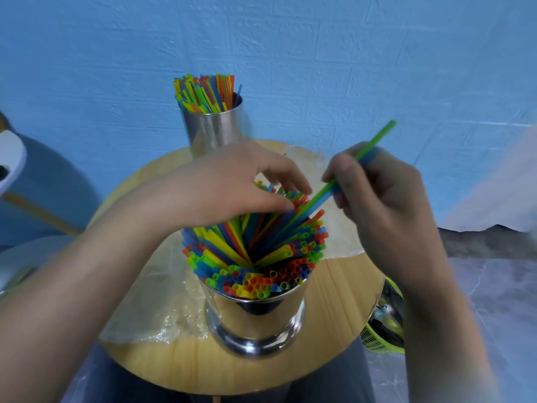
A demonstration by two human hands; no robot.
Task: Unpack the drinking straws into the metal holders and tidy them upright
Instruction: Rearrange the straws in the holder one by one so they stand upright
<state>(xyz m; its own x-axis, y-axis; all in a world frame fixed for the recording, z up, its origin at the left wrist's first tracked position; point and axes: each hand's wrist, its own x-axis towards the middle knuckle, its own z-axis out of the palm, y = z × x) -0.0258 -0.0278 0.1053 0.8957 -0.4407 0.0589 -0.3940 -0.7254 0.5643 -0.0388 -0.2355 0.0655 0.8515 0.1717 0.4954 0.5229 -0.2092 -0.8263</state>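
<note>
Straws (261,269) are packed into the near holder (255,318), which stands toward the front of the round tabletop (343,301); they're splayed out in a fan with a gap down the middle, so not exactly upright yet. A second holder (213,128) is parked at the far edge, with its own bunch (203,93) leaning left.

The left hand (232,181) is laid over the far side of the near bunch, fingers and thumb down on the tips; whether anything is actually pinched there can't be told. The right hand (377,193) is clamped on a green straw (374,141), held at a slant with the lower end poked into the gap; a blue one seems to run alongside it. The hands are apart, though close together.

What could go wrong, probably: the holder is tall and loaded at the top, so a sideways push from the left hand could tip it; the slanted straw could be jammed against the others and buckled if it's forced; loose ones at the rim could be flicked out. Crinkly plastic wrap (151,312) is spread under the base on the left side of the tabletop, so the holder may be sat unevenly and slide.
</note>
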